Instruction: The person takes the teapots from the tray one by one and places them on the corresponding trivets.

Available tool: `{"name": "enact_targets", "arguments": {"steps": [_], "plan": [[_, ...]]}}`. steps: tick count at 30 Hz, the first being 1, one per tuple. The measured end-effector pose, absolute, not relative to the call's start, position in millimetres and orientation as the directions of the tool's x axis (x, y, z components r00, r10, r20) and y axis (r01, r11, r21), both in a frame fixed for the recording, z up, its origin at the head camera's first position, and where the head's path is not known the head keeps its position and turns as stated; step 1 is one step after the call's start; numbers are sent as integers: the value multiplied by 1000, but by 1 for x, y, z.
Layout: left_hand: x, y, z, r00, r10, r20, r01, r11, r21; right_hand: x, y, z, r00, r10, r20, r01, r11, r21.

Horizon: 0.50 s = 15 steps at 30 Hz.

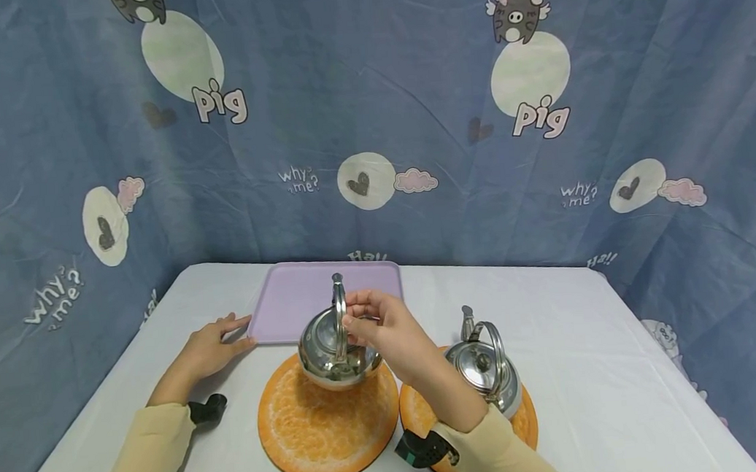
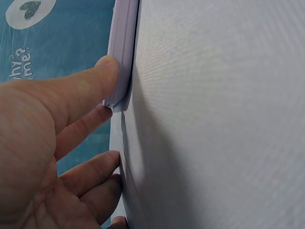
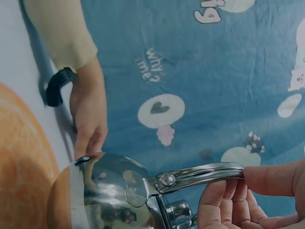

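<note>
A shiny steel kettle (image 1: 323,357) hangs by its arched handle (image 3: 205,176) from my right hand (image 1: 391,334), whose thumb and fingers pinch it. The kettle is over the far part of the left orange-patterned round mat (image 1: 330,444), casting a shadow there, and its spout points away from me. My left hand (image 1: 208,350) is at the near left corner of a lilac tray (image 1: 284,301). In the left wrist view, the thumb (image 2: 95,90) lies against the rim of the tray (image 2: 121,52), with the other fingers spread below.
A second steel kettle (image 1: 482,364) sits on the right orange mat (image 1: 525,419), partly hidden behind my right forearm. White cloth (image 1: 578,368) covers the table. A blue printed curtain (image 1: 455,216) rises behind it and at both sides.
</note>
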State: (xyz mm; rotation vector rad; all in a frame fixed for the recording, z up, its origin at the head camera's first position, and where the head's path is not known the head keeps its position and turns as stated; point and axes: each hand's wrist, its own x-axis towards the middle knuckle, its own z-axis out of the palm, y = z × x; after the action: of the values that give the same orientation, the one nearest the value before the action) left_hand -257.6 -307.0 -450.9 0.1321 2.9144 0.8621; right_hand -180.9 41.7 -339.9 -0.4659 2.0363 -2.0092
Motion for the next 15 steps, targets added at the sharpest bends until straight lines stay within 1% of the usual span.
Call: {"name": "enact_targets", "arguments": {"steps": [15], "plan": [[-258,-307,-453,-992,119,-43,76,833,547,-164,44,-353,-900,-434,32,-36,1,-999]]}}
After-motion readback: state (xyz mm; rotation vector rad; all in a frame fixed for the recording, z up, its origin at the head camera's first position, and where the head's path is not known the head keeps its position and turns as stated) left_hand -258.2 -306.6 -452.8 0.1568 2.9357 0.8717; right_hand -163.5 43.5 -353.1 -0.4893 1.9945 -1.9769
